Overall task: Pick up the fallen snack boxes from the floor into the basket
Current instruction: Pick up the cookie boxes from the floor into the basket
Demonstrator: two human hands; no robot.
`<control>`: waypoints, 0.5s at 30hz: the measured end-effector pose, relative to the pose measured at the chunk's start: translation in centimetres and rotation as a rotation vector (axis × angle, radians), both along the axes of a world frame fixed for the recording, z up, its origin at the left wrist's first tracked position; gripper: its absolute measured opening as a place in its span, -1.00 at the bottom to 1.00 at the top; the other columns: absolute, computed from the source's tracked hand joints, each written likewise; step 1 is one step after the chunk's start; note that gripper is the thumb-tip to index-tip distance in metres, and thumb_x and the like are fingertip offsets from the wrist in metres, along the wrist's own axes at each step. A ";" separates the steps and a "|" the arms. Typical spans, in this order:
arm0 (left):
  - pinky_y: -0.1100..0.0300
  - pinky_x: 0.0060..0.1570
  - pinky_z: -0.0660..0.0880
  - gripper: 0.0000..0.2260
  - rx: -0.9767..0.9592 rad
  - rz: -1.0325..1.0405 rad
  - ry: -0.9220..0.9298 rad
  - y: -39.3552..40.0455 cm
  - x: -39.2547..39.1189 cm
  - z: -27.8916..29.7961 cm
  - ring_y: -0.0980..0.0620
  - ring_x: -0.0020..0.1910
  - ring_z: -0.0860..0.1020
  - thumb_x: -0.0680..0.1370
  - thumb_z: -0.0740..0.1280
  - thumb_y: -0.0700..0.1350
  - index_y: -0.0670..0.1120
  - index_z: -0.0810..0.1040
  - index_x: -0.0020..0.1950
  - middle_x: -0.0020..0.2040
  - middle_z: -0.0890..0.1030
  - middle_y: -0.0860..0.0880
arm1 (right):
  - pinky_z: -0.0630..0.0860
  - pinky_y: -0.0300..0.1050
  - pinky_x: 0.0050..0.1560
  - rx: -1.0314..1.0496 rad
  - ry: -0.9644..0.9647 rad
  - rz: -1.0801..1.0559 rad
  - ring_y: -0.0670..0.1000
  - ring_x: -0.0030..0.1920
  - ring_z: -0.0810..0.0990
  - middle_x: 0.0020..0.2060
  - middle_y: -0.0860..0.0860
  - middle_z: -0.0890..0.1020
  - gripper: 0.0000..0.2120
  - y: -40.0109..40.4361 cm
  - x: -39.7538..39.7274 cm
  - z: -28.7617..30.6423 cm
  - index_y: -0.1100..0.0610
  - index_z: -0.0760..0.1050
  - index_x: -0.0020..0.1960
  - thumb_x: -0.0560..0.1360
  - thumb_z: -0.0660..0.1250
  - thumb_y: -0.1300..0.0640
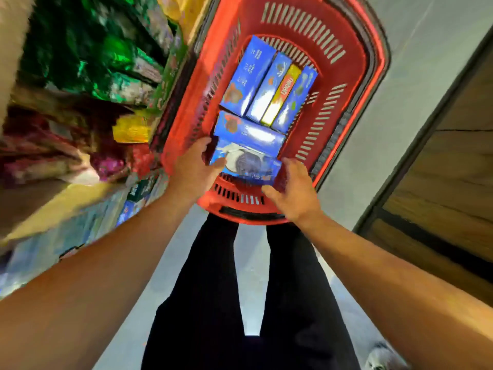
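Note:
A red plastic basket [354, 84] stands on the grey floor in front of my legs. Several snack boxes lie inside it: blue boxes [249, 76] and one yellow box [281, 94] side by side at the far end, another blue box [250, 133] lying across the middle. Nearest me is a blue cookie box [250, 162]. My left hand [194, 166] touches its left end with thumb and fingers. My right hand [290, 188] hovers at its right end over the basket's near rim, fingers spread and holding nothing.
Store shelves [88, 84] packed with green, yellow and pink packets run along the left, close to the basket. A dark wooden fixture [440, 169] with a black edge stands to the right. Grey floor [416, 62] lies between them.

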State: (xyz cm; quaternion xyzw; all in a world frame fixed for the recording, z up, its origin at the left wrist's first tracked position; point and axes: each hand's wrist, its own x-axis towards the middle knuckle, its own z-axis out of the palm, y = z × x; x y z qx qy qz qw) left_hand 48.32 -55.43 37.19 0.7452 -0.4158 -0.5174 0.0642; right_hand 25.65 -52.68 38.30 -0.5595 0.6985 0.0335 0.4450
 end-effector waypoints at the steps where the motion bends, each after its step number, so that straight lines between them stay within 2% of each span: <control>1: -0.01 0.27 0.43 -0.40 -0.013 -0.015 0.026 0.4 -0.2 2.7 -0.08 0.20 0.55 0.40 0.43 0.04 -0.12 0.41 0.40 0.26 0.56 -0.15 | 0.29 0.02 0.41 -0.010 0.000 0.055 0.22 0.36 0.40 0.33 0.24 0.44 -0.26 0.2 0.0 2.5 0.29 0.35 0.42 0.39 0.48 -0.06; 3: 0.02 0.18 0.48 -0.42 -0.057 -0.052 0.027 1.4 -0.6 7.0 -0.10 0.12 0.57 0.37 0.35 0.05 -0.15 0.44 0.36 0.18 0.60 -0.16 | 0.24 0.01 0.45 -0.043 0.020 0.161 0.22 0.40 0.36 0.39 0.22 0.39 -0.24 0.7 -0.2 6.0 0.26 0.32 0.45 0.40 0.50 -0.06; 5: 0.08 0.07 0.47 -0.50 -0.116 -0.074 -0.009 3.0 -1.1 11.2 -0.13 0.06 0.60 0.40 0.37 0.03 -0.14 0.49 0.29 0.10 0.63 -0.15 | 0.18 -0.03 0.47 -0.101 0.026 0.231 0.21 0.45 0.30 0.45 0.20 0.33 -0.23 1.2 -0.6 9.6 0.23 0.29 0.48 0.41 0.50 -0.05; 7: 0.09 0.11 0.48 -0.52 -0.149 -0.035 -0.037 4.5 -1.6 14.8 -0.12 0.10 0.59 0.43 0.41 -0.04 -0.12 0.47 0.32 0.14 0.62 -0.15 | 0.20 0.01 0.47 -0.178 0.010 0.296 0.23 0.45 0.30 0.46 0.23 0.32 -0.22 1.4 -0.9 12.5 0.24 0.30 0.48 0.40 0.51 -0.04; 10: 0.08 0.12 0.45 -0.43 -0.181 -0.006 -0.107 7.9 -2.6 18.5 -0.11 0.12 0.57 0.39 0.38 0.05 -0.11 0.46 0.37 0.17 0.61 -0.15 | 0.27 0.11 0.43 -0.263 0.017 0.419 0.30 0.41 0.35 0.43 0.29 0.35 -0.21 2.6 -1.1 15.4 0.29 0.33 0.45 0.37 0.52 -0.05; 12: 0.11 0.21 0.40 -0.40 -0.192 0.040 -0.132 10.5 -3.1 19.5 -0.09 0.22 0.53 0.39 0.39 0.08 -0.10 0.45 0.39 0.26 0.57 -0.14 | 0.33 0.15 0.36 -0.297 0.018 0.522 0.34 0.35 0.40 0.38 0.32 0.39 -0.21 3.4 -1.5 16.5 0.32 0.36 0.42 0.35 0.47 -0.10; 15: 0.16 0.27 0.38 -0.42 -0.254 0.218 -0.167 15.9 -4.5 22.7 0.01 0.29 0.49 0.38 0.37 0.19 0.04 0.45 0.37 0.33 0.51 0.00 | 0.42 0.16 0.27 -0.398 -0.022 0.757 0.35 0.27 0.46 0.34 0.32 0.43 -0.20 5.0 -2.0 18.9 0.31 0.41 0.37 0.29 0.46 -0.15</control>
